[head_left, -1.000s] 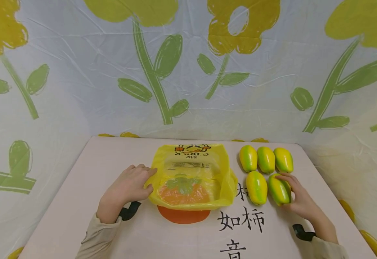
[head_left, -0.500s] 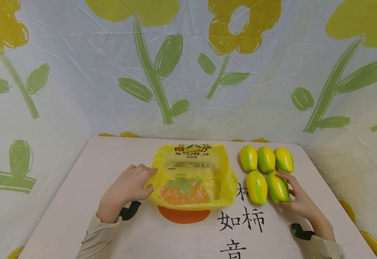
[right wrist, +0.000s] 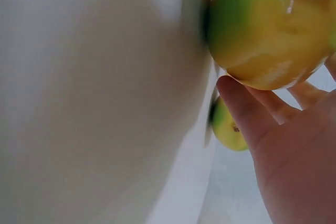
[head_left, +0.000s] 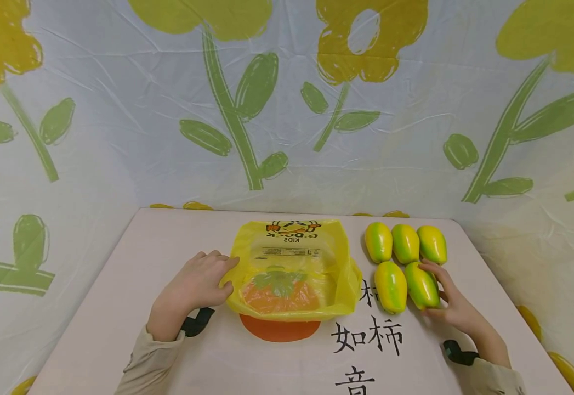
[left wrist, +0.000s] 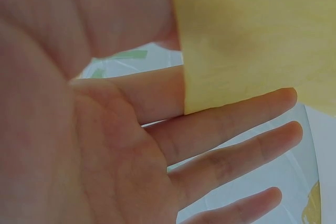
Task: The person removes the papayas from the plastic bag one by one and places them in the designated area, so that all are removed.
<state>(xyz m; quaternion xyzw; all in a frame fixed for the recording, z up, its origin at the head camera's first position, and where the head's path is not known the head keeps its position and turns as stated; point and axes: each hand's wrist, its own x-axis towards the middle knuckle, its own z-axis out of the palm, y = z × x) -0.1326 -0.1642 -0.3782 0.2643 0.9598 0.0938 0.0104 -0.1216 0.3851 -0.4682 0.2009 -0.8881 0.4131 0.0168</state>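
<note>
A yellow plastic bag (head_left: 291,263) with a printed duck logo lies flat on the table, left of the fruit. At its left edge rests my left hand (head_left: 198,282), fingers fairly straight, index finger and thumb touching the plastic. In the left wrist view, the bag (left wrist: 252,35) hides the tip of the index finger (left wrist: 157,95). My right hand (head_left: 456,304) holds the yellow-green mango (head_left: 421,285) at the near right of the group, fingers at its far end and side, thumb at its near end. In the right wrist view, this mango (right wrist: 273,35) fills the upper right above the fingers.
Beside the held mango lies another mango (head_left: 391,286). Behind them a row holds a left mango (head_left: 378,242), a middle mango (head_left: 405,243) and a right mango (head_left: 432,244). The pale tabletop (head_left: 262,367) bears black characters and a printed persimmon. A flowered cloth (head_left: 287,109) hangs behind.
My right hand has shifted the near right mango slightly to the left and turned it a little, close against its neighbours. The left hand and bag have stayed in place.
</note>
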